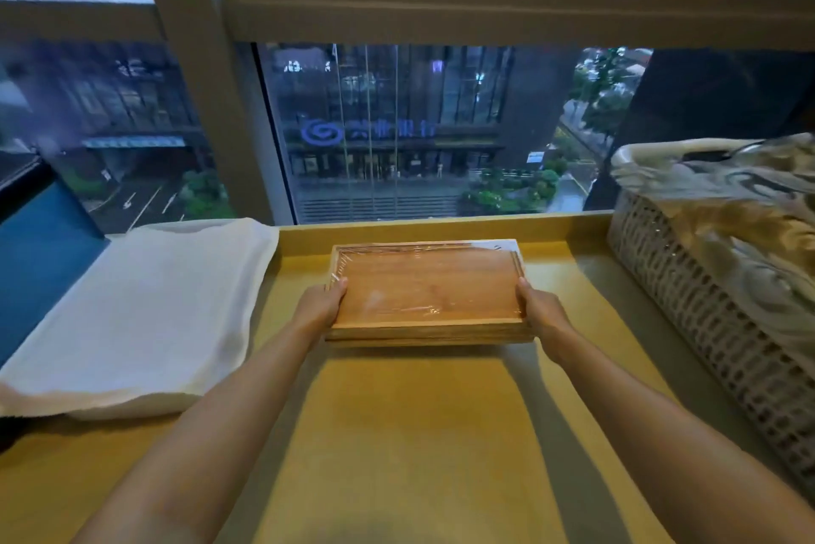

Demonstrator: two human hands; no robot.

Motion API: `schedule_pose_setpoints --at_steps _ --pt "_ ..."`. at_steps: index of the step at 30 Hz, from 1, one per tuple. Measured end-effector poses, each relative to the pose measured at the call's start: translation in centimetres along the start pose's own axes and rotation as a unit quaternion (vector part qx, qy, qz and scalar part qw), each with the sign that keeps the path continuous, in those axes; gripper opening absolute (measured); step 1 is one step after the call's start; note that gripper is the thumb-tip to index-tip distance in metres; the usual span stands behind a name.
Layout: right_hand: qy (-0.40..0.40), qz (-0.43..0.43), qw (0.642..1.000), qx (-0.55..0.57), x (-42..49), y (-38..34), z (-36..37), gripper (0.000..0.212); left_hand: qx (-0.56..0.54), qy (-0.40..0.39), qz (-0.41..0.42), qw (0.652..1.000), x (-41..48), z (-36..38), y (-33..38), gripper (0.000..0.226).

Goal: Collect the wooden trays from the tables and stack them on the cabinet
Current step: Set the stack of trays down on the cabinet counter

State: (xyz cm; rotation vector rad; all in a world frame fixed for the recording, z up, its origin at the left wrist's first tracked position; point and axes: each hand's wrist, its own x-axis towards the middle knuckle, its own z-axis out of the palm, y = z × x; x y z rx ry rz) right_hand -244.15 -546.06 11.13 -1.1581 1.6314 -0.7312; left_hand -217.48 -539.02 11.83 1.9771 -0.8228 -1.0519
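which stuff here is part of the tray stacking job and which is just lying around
Part of the job:
wooden trays, stacked
yellow cabinet top under them
left hand and right hand, gripping the stack's ends

Just lying about:
white folded cloth, left
white basket of wrapped items, right

Wooden trays [425, 292], stacked, approx. centre of yellow cabinet top [397, 433], near the back lip by the window. Top tray: rectangular, warm orange-brown wood, raised rim, flat base facing up, long side across the view. Wrapped in clear film; wrinkles and glare visible at L rear corner and front R edge. Below it, several thinner layered edges show at front and sides, roughly aligned w/ top tray; exact count can't tell. A pale corner sticks out at rear R under the stack. Stack sits level, flat on the surface.
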Motion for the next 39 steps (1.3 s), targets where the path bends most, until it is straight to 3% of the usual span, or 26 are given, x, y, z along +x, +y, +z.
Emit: schedule_pose_setpoints --at_steps 11,19,27,32,39 --pt "-0.026 0.05 0.998 -0.006 8.4 -1.7 2.9 0.048 0.008 0.009 -0.032 0.999 7.3 1.5 0.9 0.045" --pt "-0.033 0.084 0.996 -0.017 11.1 -2.2 4.6 0.03 0.069 0.013 -0.044 0.997 9.7 0.9 1.1 0.051" --pt "-0.038 0.077 0.995 -0.045 12.1 -2.7 4.8 0.031 -0.005 0.0 -0.056 0.998 9.7 1.2 1.4 0.048" --pt "-0.054 0.054 0.995 -0.061 11.2 -3.1 4.3 0.04 -0.012 -0.018 -0.065 0.998 9.0 1.2 1.6 0.052" --pt "-0.051 -0.013 0.991 -0.125 9.6 -3.7 3.8 0.062 0.028 0.021 -0.036 0.999 8.5 0.7 2.5 0.058"
